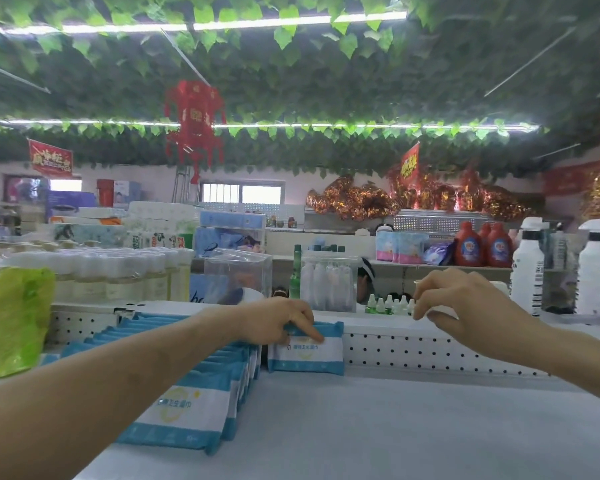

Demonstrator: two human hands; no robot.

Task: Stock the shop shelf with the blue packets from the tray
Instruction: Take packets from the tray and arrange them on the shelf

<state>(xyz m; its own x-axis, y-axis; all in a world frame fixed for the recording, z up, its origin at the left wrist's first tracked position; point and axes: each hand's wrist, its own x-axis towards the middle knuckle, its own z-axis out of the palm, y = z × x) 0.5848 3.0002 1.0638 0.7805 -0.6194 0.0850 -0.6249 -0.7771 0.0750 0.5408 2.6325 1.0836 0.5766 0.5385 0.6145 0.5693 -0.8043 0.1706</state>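
The left hand [278, 320] reaches across the shelf and grips one blue-and-white packet [305, 356]. Its fingers curl over the packet's top edge and the forefinger lies along the white band on the front; the thumb is hidden. This packet is a soft, flat plastic pouch, blue at top and bottom with a printed white middle. It stands upright at the back of the white shelf [395, 431], against the perforated back panel [430, 351]. Just to its left a row of packets [187, 407] of the same kind stands on edge, front to back, and the left forearm crosses above it. The right hand [465, 303] hangs in the air over the top of the back panel with its fingers loosely curled and nothing in them. At the far left sits a crumpled, glossy green plastic bag [11, 320], and behind it clear bottles [118, 275] with white caps, bundled in film. Beyond the panel stand a clear plastic box [238, 271] and a transparent pack of pale bottles [328, 282]; what the box holds cannot be made out. Small green-capped bottles [388, 304] are partly hidden behind the right fingers. White spray bottles [527, 271] rise at the right and red jugs [468, 245] stand farther back — overhead, fake green leaves [291, 81] cover the ceiling around a red lantern [193, 123].
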